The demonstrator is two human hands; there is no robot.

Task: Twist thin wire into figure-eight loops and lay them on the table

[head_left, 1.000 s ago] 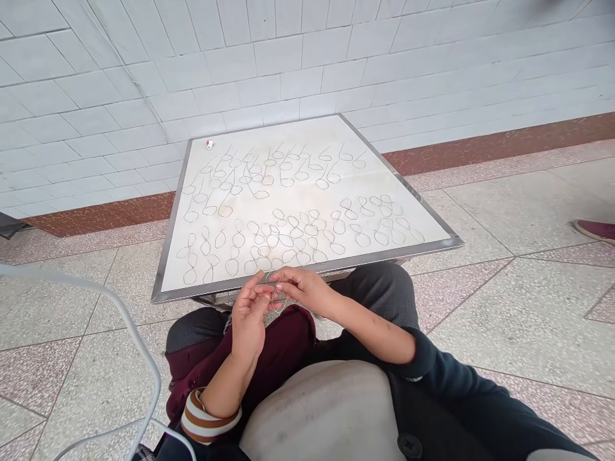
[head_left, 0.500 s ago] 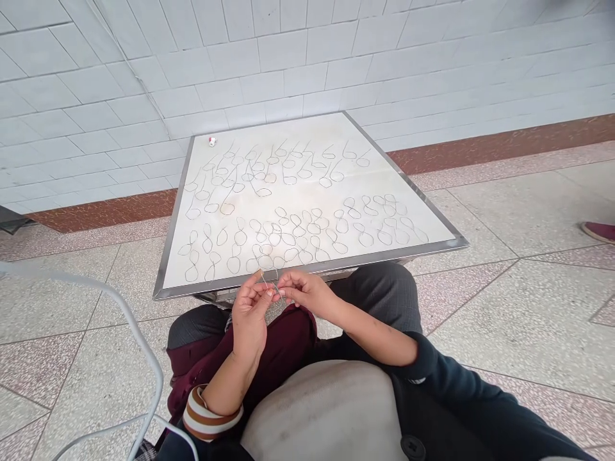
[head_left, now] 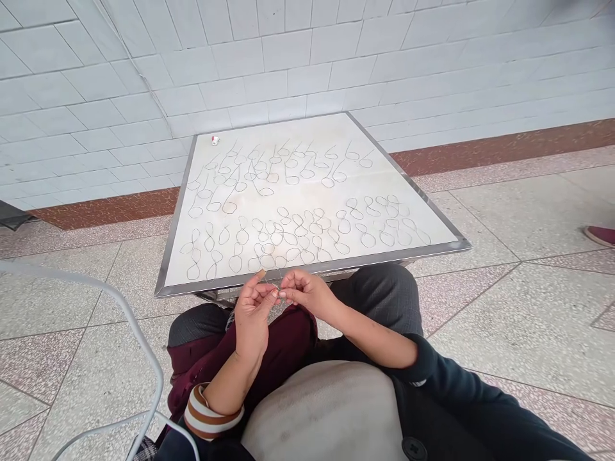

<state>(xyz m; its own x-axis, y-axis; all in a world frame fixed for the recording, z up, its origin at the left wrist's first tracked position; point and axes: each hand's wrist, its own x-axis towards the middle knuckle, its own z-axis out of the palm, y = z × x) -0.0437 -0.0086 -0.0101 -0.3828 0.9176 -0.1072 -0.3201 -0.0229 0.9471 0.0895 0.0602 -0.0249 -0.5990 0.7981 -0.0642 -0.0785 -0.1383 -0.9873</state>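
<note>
Between my two hands, just off the table's near edge, is a thin wire bent into a loop. My left hand pinches it between thumb and fingers; a tan wrap covers one fingertip. From the other side my right hand pinches the same wire, and the fingertips of both hands almost meet. On the white table lie many wire pieces. Those near me, such as a figure-eight wire, have two loops; the farther ones, such as a single-loop wire, have one loop and a straight tail.
A small white and red item sits at the table's far left corner. The table's metal rim runs close to my knees. White tiled wall stands behind. A pale tube frame rises at left, and a person's shoe shows at right.
Both hands keep their pinch on the wire, which has turned slightly between the fingertips. The whole view has shifted a little; the wires on the table lie as before.
</note>
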